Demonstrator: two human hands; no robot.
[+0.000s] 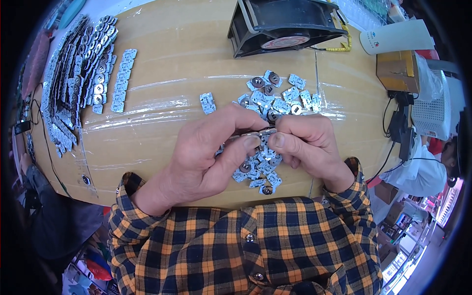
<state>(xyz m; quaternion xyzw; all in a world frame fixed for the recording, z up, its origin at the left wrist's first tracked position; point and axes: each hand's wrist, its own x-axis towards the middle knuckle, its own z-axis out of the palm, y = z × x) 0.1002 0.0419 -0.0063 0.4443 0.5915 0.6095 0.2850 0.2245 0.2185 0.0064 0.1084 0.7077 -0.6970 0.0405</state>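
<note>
Between the thumbs and fingers of both hands is a small strip of circuit boards (266,132), pale with dark parts along its edge. My left hand (209,155) pinches its left end, thumb on the near side. The other end sits in the pinch of my right hand (307,145), whose fingers are curled in. Below and beyond the hands lies a loose pile of small circuit boards (281,105), some carrying round dark or silvery discs (257,82). One single board (207,103) rests apart, beyond my left hand. The hands cover part of the pile.
Long stacked strips of boards (73,78) fill the table's left side, with one separate strip (124,80) beside them. A black fan (290,27) stands at the back. To the right are a white cup (397,37), a cardboard box (397,71) and black cables with adapters (404,123).
</note>
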